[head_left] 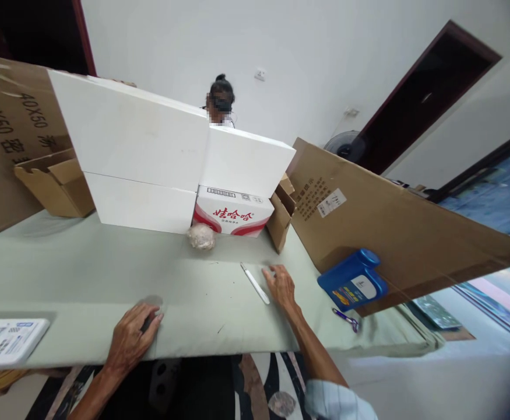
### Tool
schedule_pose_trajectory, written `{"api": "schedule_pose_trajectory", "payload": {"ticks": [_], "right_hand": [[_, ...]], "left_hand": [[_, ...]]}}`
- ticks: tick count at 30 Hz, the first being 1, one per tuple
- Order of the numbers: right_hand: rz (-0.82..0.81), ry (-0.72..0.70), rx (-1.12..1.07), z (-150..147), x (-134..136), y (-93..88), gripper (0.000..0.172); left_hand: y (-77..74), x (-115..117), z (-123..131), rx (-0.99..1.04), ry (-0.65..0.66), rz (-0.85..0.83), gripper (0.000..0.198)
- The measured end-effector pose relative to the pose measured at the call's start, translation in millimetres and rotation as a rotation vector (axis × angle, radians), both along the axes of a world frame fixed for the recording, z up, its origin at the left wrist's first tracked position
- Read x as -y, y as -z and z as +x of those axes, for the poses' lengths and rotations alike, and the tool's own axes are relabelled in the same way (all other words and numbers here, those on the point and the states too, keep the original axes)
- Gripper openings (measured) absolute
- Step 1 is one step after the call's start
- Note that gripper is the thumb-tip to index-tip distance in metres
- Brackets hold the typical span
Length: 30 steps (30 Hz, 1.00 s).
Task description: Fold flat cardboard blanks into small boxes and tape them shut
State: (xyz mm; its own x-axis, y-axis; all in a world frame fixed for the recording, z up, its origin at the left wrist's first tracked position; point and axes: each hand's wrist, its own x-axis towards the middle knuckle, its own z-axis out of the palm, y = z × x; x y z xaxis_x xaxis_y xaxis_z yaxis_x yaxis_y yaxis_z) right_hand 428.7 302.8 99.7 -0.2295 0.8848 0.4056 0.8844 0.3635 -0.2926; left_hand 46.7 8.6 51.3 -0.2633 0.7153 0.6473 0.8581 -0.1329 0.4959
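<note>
The right hand (280,286) rested loosely open beside a slim white tool (255,284), which seemed safest gripped behind its tip (242,265); the left hand (133,337) lay half-curled on the bench (185,315), contents unclear.

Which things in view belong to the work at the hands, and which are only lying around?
Probably in use:
white-handled tool, beside the right hand
green cloth, under the left hand

Probably just lying about:
blue bottle
small purple item
crumpled ball
red-and-white box
white package
</note>
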Motion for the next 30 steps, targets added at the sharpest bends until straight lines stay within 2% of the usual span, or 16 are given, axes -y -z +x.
{"api": "schedule_pose_trajectory", "payload": {"ticks": [3, 6, 11, 18, 21, 25, 27, 30], "right_hand": [[0.004, -0.091, 0.054, -3.9, 40.4, 17.9, 0.035], [0.01, -0.113, 0.086, -4.3, 63.2, 29.7, 0.029], [0.033, -0.07, 0.095, 12.5, 78.1, 33.2, 0.029], [0.081, -0.009, 0.062, 70.0, 103.7, 29.8, 0.041], [0.21, -0.034, 0.085, 81.4, 98.8, 32.6, 0.048], [0.415, -0.223, 0.005, 57.2, 91.8, 32.8, 0.048], [0.442, -0.335, -0.055, 31.9, 95.2, 31.2, 0.042], [0.399, -0.466, -0.109, -11.0, 107.4, 29.3, 0.036]], "left_hand": [[1.2, 0.1, -0.3, 0.02, 0.005, -0.021, 0.032], [1.6, -0.1, -1.0, 0.027, 0.005, -0.026, 0.029], [3.5, -1.2, -1.4, 0.053, 0.015, -0.026, 0.025], [2.6, -5.1, 2.9, 0.081, 0.0, -0.095, 0.022], [0.5, -7.8, 4.9, 0.089, -0.018, -0.137, 0.018], [-3.8, -10.8, 6.8, 0.118, -0.041, -0.182, 0.013], [-6.4, -11.8, 7.6, 0.139, -0.042, -0.201, 0.012], [-10.1, -13.4, 8.4, 0.178, -0.04, -0.232, 0.01]]}}
